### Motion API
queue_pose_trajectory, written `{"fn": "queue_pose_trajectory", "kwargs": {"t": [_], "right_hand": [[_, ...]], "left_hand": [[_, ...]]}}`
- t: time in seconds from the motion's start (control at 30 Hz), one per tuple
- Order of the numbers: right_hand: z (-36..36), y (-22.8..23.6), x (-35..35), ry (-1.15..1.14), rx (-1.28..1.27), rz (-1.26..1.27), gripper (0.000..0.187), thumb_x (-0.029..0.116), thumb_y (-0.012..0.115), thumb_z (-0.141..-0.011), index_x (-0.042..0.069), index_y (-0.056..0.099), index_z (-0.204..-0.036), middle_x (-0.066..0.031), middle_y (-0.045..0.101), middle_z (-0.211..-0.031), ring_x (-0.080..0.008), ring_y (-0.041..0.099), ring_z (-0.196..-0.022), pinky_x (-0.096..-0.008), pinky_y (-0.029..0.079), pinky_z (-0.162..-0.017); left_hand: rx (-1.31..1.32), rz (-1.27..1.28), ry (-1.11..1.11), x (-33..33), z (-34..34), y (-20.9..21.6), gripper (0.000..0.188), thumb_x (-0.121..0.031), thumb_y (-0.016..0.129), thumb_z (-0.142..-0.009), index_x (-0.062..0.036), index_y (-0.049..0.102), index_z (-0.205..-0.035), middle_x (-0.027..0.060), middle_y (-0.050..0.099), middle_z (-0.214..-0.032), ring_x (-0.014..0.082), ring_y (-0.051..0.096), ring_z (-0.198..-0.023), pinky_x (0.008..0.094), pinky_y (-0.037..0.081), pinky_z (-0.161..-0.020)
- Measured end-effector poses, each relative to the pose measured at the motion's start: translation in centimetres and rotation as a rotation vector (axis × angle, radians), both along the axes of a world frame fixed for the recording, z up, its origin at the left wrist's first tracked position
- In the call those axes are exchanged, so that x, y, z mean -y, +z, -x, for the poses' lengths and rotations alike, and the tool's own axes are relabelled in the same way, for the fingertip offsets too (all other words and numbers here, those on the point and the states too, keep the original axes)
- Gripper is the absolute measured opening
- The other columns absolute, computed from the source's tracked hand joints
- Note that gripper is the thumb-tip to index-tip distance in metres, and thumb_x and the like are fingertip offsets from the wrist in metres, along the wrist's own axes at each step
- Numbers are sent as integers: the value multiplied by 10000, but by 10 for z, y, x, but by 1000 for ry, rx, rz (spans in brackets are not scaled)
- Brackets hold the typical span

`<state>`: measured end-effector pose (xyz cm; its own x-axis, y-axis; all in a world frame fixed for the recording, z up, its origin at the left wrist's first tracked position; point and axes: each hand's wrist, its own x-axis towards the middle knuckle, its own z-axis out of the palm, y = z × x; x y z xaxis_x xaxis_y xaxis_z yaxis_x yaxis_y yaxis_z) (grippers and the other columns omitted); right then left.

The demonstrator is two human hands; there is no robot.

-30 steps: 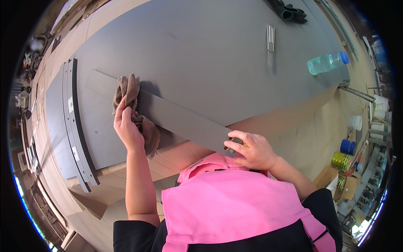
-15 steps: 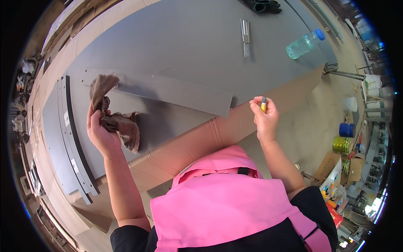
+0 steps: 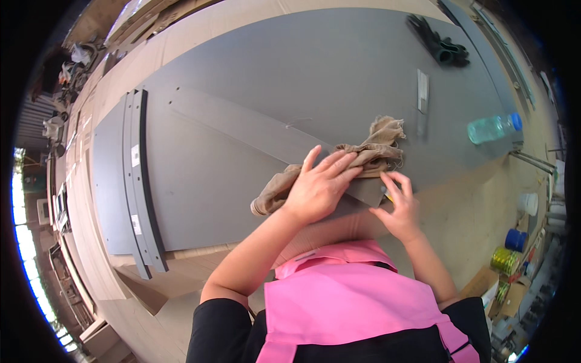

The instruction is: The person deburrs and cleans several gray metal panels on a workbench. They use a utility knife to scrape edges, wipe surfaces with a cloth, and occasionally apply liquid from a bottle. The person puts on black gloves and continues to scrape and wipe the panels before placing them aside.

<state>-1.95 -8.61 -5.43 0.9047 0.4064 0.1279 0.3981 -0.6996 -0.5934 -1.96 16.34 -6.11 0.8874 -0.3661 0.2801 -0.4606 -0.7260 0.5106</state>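
A crumpled brown rag (image 3: pixel 380 151) lies across a long thin grey strip (image 3: pixel 266 134) on top of the large grey panel (image 3: pixel 212 206). Pressing on the rag is my left hand (image 3: pixel 321 186), its fingers laid over the cloth and its thumb apart. At the strip's near right end, my right hand (image 3: pixel 400 207) has its thumb and fingertips bent around the corner. A short yellow pen-like stick (image 3: pixel 389 196) shows inside that hand, mostly hidden by the fingers.
Dark gloves (image 3: pixel 445 45), a silvery metal piece (image 3: pixel 422 94) and a clear blue-capped bottle (image 3: pixel 493 128) lie on the panel's right part. Narrow dark-edged strips (image 3: pixel 138 175) are stacked at left. Cardboard (image 3: pixel 339 227) hangs below the near edge; spools (image 3: pixel 505 260) stand right.
My left hand has brought the rag from the left over to the strip's right end and pressed it down. My right hand has reached the strip's end. The view has shifted left.
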Motion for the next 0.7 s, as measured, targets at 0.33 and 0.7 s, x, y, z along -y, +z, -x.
{"fn": "queue_pose_trajectory", "kwargs": {"t": [0.33, 0.7], "right_hand": [[-11, 12, -8, 36, -74, 231, 999, 333, 909, -596, 49, 486, -1456, -150, 511, -1278, -339, 648, -1008, -430, 571, -788], [-20, 6, -21, 2, -28, 244, 881, 283, 894, -568, 34, 566, -1348, -141, 525, -1202, -310, 643, -933, -407, 567, -719]], "left_hand": [[-45, -33, 262, -87, -33, -9, 495, -103, 645, -895, -82, 592, -1387, 140, 505, -1509, 322, 436, -1431, 513, 272, -1214], [-9, -107, 854, -345, -149, -32, 399, -124, 506, -1004, -132, 625, -1385, 101, 530, -1513, 293, 425, -1451, 545, 219, -1218]]}}
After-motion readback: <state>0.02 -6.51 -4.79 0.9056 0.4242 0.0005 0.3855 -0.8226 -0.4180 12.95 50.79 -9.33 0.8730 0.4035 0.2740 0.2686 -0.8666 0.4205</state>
